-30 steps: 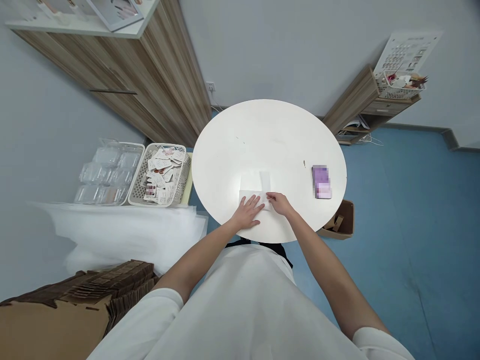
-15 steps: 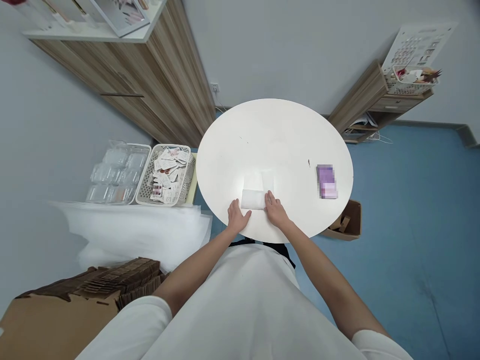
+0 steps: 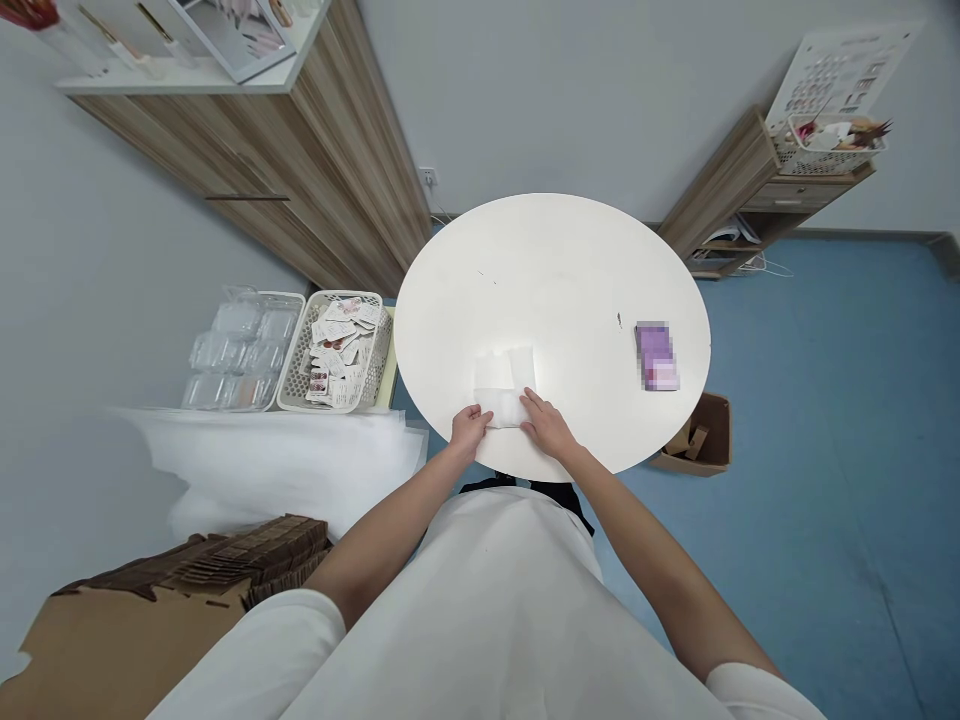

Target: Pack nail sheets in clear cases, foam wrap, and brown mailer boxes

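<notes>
A thin white sheet (image 3: 497, 406), folded and translucent like packing foam, lies near the front edge of the round white table (image 3: 555, 270). Its upper flaps stick out past a folded lower band; whether anything is wrapped inside is hidden. At the lower left corner of the sheet, my left hand (image 3: 469, 432) has thumb and fingers pinched together on the edge. My right hand (image 3: 549, 424) rests on the right side of the band, fingers stretched out and touching it.
A blurred purple item (image 3: 657, 357) lies at the table's right. To the left stand a basket of printed cards (image 3: 341, 345), a basket of clear plastic boxes (image 3: 244, 345), white foam sheets (image 3: 285, 455) and stacked cardboard (image 3: 150, 630). An open carton (image 3: 705, 440) sits on the floor at right.
The folded sheet has shifted slightly left and towards me, and its right flap now tilts. My left fingers, spread before, have closed on its corner. My right hand has moved slightly left.
</notes>
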The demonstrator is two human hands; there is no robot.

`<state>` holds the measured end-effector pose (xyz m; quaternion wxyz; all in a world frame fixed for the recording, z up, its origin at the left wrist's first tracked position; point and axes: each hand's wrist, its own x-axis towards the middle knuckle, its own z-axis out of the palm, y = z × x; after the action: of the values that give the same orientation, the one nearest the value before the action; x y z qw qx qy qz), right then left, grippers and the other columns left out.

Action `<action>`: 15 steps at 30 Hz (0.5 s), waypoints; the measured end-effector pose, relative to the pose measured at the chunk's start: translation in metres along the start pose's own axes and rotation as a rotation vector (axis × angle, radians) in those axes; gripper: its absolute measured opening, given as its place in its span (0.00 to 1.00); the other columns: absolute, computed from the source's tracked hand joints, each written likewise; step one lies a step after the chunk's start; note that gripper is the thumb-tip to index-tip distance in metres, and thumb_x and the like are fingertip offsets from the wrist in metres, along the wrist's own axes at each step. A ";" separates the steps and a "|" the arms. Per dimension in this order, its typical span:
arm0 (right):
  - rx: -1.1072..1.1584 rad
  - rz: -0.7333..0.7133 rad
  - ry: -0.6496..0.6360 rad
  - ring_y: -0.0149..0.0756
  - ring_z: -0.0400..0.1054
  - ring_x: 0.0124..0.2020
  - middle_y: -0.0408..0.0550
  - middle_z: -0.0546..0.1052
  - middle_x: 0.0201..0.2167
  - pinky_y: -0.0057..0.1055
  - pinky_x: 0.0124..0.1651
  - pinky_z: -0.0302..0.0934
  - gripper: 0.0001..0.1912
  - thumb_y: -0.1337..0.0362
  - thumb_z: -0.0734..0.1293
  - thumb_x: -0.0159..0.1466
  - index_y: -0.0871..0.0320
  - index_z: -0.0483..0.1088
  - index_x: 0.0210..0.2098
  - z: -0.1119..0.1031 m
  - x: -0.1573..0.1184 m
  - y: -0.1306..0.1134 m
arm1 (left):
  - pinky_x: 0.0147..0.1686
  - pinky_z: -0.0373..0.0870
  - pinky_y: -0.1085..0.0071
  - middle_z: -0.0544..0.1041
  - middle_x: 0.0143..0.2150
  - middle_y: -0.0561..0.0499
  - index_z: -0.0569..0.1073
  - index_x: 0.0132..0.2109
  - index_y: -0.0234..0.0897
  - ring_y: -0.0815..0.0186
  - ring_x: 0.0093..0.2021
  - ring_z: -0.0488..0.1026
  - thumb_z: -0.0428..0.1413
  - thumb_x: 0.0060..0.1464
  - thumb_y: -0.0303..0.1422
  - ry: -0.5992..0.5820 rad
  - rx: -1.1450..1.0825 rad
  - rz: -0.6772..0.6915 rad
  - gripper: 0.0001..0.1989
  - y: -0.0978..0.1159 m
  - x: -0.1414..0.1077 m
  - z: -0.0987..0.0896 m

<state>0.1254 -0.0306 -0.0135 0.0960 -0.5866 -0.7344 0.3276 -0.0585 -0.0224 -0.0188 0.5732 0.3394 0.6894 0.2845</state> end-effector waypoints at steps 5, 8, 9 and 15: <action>0.112 0.112 0.094 0.44 0.56 0.51 0.52 0.58 0.52 0.41 0.49 0.55 0.25 0.64 0.64 0.54 0.53 0.60 0.51 0.002 0.007 0.000 | 0.32 0.68 0.71 0.72 0.30 0.50 0.70 0.38 0.35 0.70 0.29 0.69 0.55 0.46 0.32 -0.092 0.246 0.254 0.10 0.013 -0.002 0.008; 0.221 0.152 0.070 0.39 0.61 0.44 0.48 0.62 0.42 0.38 0.45 0.58 0.25 0.66 0.65 0.52 0.52 0.61 0.49 0.002 0.011 0.002 | 0.32 0.68 0.71 0.71 0.28 0.53 0.71 0.35 0.37 0.69 0.28 0.68 0.53 0.47 0.32 -0.157 0.435 0.370 0.07 0.018 -0.003 0.020; 0.253 0.156 0.064 0.37 0.62 0.42 0.47 0.63 0.41 0.37 0.44 0.59 0.25 0.66 0.65 0.51 0.53 0.61 0.49 0.002 0.012 0.003 | 0.31 0.68 0.70 0.71 0.28 0.53 0.71 0.35 0.37 0.69 0.28 0.68 0.52 0.47 0.31 -0.172 0.496 0.403 0.07 0.019 -0.003 0.024; 0.483 0.275 0.086 0.31 0.63 0.32 0.43 0.67 0.33 0.31 0.38 0.60 0.14 0.65 0.58 0.55 0.54 0.67 0.40 -0.006 0.018 0.005 | 0.35 0.67 0.65 0.70 0.33 0.48 0.69 0.38 0.35 0.63 0.34 0.69 0.48 0.50 0.28 -0.177 0.789 0.578 0.09 0.016 -0.011 0.042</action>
<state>0.1271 -0.0110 -0.0165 0.2188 -0.6541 -0.5439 0.4780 -0.0134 -0.0211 -0.0079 0.3549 0.7307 0.5709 0.1194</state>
